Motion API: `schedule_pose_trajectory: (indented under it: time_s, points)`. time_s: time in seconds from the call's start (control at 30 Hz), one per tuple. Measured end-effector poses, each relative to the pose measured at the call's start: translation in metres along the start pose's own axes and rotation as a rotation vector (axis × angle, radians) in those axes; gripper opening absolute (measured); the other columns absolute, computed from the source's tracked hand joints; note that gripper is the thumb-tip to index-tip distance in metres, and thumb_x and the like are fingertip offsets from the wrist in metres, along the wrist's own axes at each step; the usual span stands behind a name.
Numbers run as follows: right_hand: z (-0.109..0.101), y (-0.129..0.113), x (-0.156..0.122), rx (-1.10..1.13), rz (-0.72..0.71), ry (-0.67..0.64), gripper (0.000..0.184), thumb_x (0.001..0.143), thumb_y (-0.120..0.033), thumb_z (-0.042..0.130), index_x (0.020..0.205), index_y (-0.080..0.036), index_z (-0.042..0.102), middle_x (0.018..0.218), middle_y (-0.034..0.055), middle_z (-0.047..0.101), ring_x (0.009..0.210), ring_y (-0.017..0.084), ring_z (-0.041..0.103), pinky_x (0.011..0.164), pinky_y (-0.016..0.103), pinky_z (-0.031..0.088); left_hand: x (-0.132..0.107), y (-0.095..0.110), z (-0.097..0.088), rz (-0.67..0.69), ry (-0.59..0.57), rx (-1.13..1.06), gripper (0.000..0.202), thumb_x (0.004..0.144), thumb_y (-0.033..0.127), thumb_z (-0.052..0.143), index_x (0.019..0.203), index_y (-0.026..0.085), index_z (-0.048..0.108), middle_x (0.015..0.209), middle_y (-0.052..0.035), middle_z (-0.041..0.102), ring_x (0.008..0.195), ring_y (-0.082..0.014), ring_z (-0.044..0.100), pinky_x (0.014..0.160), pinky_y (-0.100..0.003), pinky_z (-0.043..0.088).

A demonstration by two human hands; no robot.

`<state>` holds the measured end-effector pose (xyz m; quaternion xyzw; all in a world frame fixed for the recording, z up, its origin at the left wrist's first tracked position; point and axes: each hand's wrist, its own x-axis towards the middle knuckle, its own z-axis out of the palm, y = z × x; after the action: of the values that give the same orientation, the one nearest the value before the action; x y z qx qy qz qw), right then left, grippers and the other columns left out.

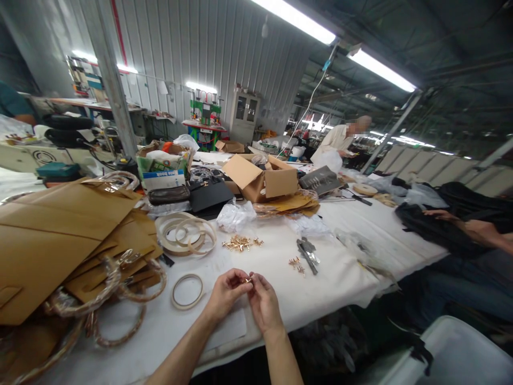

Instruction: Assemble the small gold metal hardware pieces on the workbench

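Observation:
My left hand [225, 293] and my right hand [262, 300] meet above the near edge of the white table [344, 278]. Both pinch one small gold metal fitting [247, 279] between their fingertips. A pile of similar gold fittings [239, 243] lies on the cloth just beyond my hands. A smaller cluster of gold pieces [295, 263] sits to the right, beside grey metal pliers [308, 254]. A thin tape ring [187, 290] lies left of my left hand.
Tan leather panels [60, 230] with wrapped round handles [108, 283] fill the left. Stacked tape rings [185, 232], an open cardboard box [262, 179] and plastic bags stand further back. Another person's arm [476, 230] rests on dark fabric at right. A person stands far back.

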<state>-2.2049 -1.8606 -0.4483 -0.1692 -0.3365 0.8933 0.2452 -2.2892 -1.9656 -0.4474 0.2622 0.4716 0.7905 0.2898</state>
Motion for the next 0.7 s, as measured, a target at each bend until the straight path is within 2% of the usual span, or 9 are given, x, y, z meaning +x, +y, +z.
schedule_pose_trajectory:
  time_s: [0.33, 0.7]
  points:
    - [-0.0031, -0.0005, -0.0008, 0.031, 0.005, -0.034, 0.016, 0.080, -0.028, 0.089, 0.090, -0.018, 0.080, 0.096, 0.0035, 0.077, 0.088, 0.012, 0.068, 0.079, 0.019, 0.057, -0.0022, 0.0075, 0.0021, 0.007, 0.092, 0.161, 0.035, 0.077, 0.041, 0.086, 0.103, 0.017, 0.081, 0.105, -0.0109, 0.081, 0.100, -0.0279, 0.074, 0.093, -0.036, 0.058]
    - [-0.0051, 0.0012, 0.0000, 0.025, -0.005, -0.006, 0.016, 0.078, -0.027, 0.090, 0.088, -0.019, 0.080, 0.094, 0.0026, 0.077, 0.086, 0.013, 0.068, 0.079, 0.022, 0.057, -0.0009, 0.0024, 0.0017, 0.019, 0.109, 0.150, 0.034, 0.076, 0.041, 0.086, 0.101, 0.018, 0.083, 0.104, -0.0104, 0.081, 0.098, -0.0276, 0.075, 0.090, -0.034, 0.059]
